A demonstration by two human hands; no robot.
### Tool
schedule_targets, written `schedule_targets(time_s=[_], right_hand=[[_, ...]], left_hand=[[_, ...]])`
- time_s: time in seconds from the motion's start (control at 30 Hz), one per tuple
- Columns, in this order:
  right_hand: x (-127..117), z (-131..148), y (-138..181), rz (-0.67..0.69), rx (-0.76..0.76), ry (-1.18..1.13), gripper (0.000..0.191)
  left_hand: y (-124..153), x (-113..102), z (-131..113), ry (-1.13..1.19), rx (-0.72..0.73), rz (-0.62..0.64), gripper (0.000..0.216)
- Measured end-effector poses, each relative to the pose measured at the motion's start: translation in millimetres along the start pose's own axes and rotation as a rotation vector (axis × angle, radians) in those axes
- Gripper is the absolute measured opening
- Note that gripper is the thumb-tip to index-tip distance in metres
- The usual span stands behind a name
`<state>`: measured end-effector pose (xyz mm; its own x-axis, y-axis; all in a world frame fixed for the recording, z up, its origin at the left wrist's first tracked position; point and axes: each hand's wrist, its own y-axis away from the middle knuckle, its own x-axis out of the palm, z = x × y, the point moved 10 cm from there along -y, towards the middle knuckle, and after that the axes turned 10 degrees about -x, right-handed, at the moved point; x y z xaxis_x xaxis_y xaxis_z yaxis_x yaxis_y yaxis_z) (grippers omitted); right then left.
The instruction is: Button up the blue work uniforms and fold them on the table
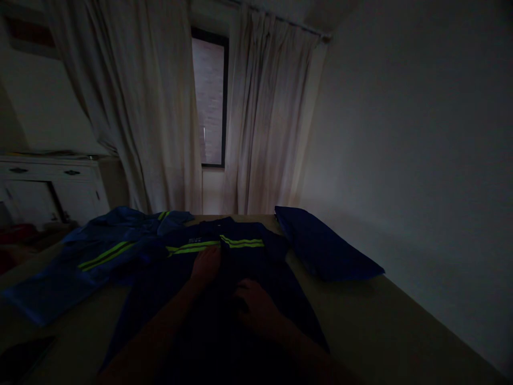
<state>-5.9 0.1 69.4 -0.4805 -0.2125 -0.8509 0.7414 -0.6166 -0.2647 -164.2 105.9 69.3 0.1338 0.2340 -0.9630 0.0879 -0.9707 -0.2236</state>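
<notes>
A dark navy work shirt (256, 262) with yellow-green stripes across the chest lies spread face up, its collar pointing away from me. My left hand (206, 264) rests flat on its chest, fingers stretched over the stripe beside the front opening. Lower and to the right, my right hand (254, 302) is over the shirt's front with bent fingers. Deep shadow hides its fingertips and anything between them. Left of the shirt lies a lighter blue garment (108, 246) with similar stripes, loosely spread and partly touching the navy sleeve.
A folded dark blue item (324, 240) lies on the table (360, 315) near the right wall (420, 160). A dark flat object (26, 355) is at the near left corner. Behind stand curtains (268, 107), a window (209, 101) and a white cabinet (76, 187). The room is dim.
</notes>
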Motion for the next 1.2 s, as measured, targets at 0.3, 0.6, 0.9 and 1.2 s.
schedule_targets(time_s=[0.3, 0.6, 0.9, 1.2], right_hand=[[-6.3, -17.3, 1.5, -0.102, 0.173, 0.094, 0.033], [-6.7, -11.5, -21.8, -0.069, 0.303, 0.351, 0.019], [1.8, -22.4, -18.7, -0.142, 0.223, 0.226, 0.013], [3.8, -27.7, -20.2, -0.152, 0.21, 0.226, 0.014]], left_hand=[[115.8, 27.0, 16.3, -0.094, -0.096, 0.078, 0.054], [74.1, 18.6, -5.8, -0.031, 0.057, 0.088, 0.051], [101.9, 11.3, -12.2, 0.277, 0.071, 0.019, 0.046], [95.3, -0.5, -28.0, 0.736, 0.048, 0.092, 0.035]])
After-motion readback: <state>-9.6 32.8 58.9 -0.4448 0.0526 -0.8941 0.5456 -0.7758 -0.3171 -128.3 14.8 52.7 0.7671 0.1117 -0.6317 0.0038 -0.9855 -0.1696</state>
